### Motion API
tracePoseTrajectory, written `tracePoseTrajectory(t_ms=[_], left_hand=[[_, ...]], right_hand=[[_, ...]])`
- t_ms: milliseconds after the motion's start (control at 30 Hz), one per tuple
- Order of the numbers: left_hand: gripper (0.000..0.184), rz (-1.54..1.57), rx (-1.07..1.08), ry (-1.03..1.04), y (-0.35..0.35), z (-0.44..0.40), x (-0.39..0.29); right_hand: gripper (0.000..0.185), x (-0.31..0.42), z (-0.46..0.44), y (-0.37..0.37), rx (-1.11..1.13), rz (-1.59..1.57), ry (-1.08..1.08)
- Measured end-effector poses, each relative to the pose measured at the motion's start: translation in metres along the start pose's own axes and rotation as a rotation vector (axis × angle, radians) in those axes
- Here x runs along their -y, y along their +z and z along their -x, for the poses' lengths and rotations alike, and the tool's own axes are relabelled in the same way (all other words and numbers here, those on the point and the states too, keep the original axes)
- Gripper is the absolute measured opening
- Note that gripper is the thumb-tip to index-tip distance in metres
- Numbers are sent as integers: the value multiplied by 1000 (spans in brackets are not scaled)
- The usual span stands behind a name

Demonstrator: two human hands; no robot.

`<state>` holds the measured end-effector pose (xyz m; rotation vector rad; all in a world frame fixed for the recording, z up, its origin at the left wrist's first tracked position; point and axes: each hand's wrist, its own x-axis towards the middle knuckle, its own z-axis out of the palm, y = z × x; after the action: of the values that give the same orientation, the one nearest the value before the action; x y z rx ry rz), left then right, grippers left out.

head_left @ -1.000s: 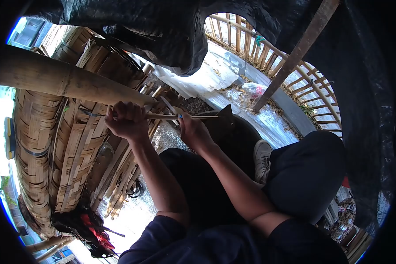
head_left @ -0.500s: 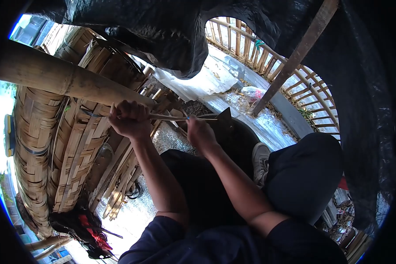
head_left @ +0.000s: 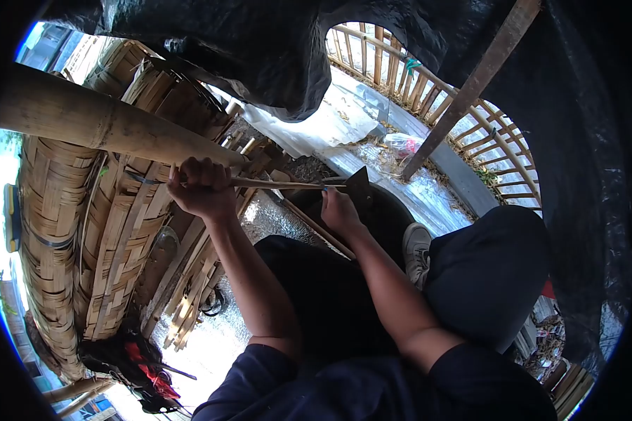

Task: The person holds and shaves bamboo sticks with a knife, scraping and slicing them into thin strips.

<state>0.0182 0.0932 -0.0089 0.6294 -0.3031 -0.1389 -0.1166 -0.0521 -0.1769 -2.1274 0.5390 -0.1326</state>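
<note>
My left hand (head_left: 202,188) is wrapped around the near end of a thin bamboo stick (head_left: 274,184), held roughly level above my lap. Its far end reaches the dark triangular plate (head_left: 358,186), which stands above a dark round thing (head_left: 393,210). My right hand (head_left: 340,210) is closed at the stick, just short of the plate. A small blue spot shows at its fingertips; what they grip is too small to make out. Another thin strip (head_left: 319,228) slants down below the stick, left of my right hand.
A thick bamboo pole (head_left: 105,126) crosses at upper left, above rolled woven bamboo panels (head_left: 56,252). Split bamboo pieces (head_left: 189,302) lie beside my leg. Black sheeting (head_left: 225,49) hangs overhead. A slanted wooden post (head_left: 470,91) stands before a bamboo fence (head_left: 435,88).
My right hand has slid to the right along the stick, close to the triangular plate. My left hand has shifted slightly left and up, still gripping the stick. The slanting strip now shows more clearly.
</note>
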Motion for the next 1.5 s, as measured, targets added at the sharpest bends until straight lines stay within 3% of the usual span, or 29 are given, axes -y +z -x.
tracePoseTrajectory(t_ms=[67,133,200,300,400,467,567,700,800,933,1033,1167,1500], left_hand=[[43,-3,21,-4,6,0,4],[43,4,35,-5,10,-3,7],[43,-18,35,7,6,-5,6],[43,-5,-36,1,5,-5,5],[41,-51,-14,10,-4,-1,0],[41,-42,49,-16,3,-1,2],[43,-43,86,-29,15,-4,10],[45,-76,15,-10,21,-5,12],[45,-40,37,-25,19,-4,10],[45,-69,9,-8,13,-3,10],[45,6,120,-60,20,-6,18],[47,-22,179,-94,32,-10,26],[46,-7,31,15,25,-6,24]], right_hand=[[26,-7,-3,-3,122,-13,60],[26,52,1,-29,160,-109,-3],[26,92,11,-34,98,-215,-230],[25,96,9,-35,99,-99,-115],[21,-6,-3,6,2,43,-24],[26,-51,0,6,123,77,192],[26,-22,1,0,96,35,62],[25,84,0,-43,137,-107,-82],[25,47,-5,-19,85,-14,-8],[29,-69,6,16,123,114,314],[29,-81,18,25,49,8,314],[31,-84,5,20,93,117,327],[32,-82,9,22,76,72,346]])
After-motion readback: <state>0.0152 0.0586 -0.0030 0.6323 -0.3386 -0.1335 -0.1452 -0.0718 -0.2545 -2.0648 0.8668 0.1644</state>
